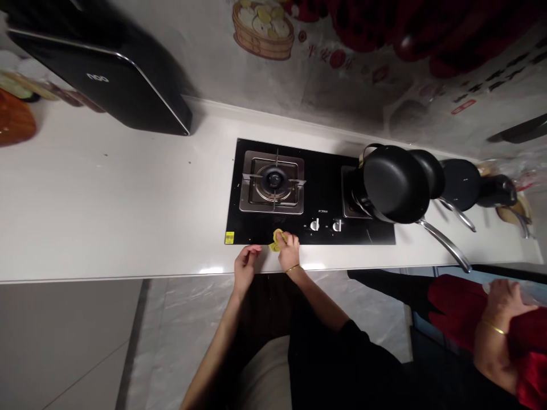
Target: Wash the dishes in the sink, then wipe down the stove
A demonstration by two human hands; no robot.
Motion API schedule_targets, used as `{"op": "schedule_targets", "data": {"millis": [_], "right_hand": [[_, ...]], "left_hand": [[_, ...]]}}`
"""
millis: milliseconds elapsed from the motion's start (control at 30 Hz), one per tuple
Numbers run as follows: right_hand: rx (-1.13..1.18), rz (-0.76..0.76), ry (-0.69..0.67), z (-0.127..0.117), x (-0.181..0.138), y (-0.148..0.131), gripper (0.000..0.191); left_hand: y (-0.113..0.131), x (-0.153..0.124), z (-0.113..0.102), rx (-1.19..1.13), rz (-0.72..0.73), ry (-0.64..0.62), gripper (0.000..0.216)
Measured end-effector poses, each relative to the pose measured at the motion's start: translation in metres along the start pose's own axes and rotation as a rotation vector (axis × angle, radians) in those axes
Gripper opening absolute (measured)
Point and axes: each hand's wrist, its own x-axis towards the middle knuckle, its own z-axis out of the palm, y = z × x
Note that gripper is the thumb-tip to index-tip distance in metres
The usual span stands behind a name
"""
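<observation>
A small yellow cloth point(274, 246) lies bunched at the front edge of the black glass gas hob point(325, 182). My right hand point(290, 253) is closed on it and presses it against the glass. My left hand point(245, 266) rests at the hob's front edge, just left of the cloth, with loosely bent fingers apart and nothing visible in them. Behind both hands is the left burner point(274, 180) with its metal pan support. Two silver knobs point(315, 225) sit to the right of my right hand.
A black frying pan point(395, 185) stands over the right burner, its handle jutting past the counter edge. More dark pans point(460, 183) line the right. A black appliance point(106, 80) stands back left on the white counter point(149, 199). Another person in red point(453, 307) is at right.
</observation>
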Motion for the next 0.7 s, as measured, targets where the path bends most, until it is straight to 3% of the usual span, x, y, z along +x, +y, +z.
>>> {"op": "schedule_targets", "data": {"millis": [133, 233, 300, 367, 500, 700], "right_hand": [[0.062, 0.061, 0.155, -0.030, -0.018, 0.057, 0.080], [-0.017, 0.270, 0.248, -0.050, -0.030, 0.108, 0.073], [-0.084, 0.395, 0.245, -0.054, -0.030, 0.122, 0.068], [-0.132, 0.445, 0.196, -0.050, -0.024, 0.118, 0.066], [-0.152, 0.408, 0.084, -0.034, -0.011, 0.084, 0.065], [-0.114, 0.356, 0.054, -0.022, -0.001, 0.043, 0.068]], "left_hand": [[0.010, 0.008, 0.005, -0.027, 0.036, -0.015, 0.037], [0.014, 0.012, 0.010, -0.019, 0.054, -0.033, 0.038], [0.013, 0.012, 0.011, -0.011, 0.052, -0.042, 0.039], [0.010, 0.011, 0.009, -0.013, 0.043, -0.044, 0.039], [0.003, 0.007, 0.002, -0.026, 0.017, -0.009, 0.039], [-0.001, 0.007, -0.007, 0.016, 0.002, 0.005, 0.041]]}}
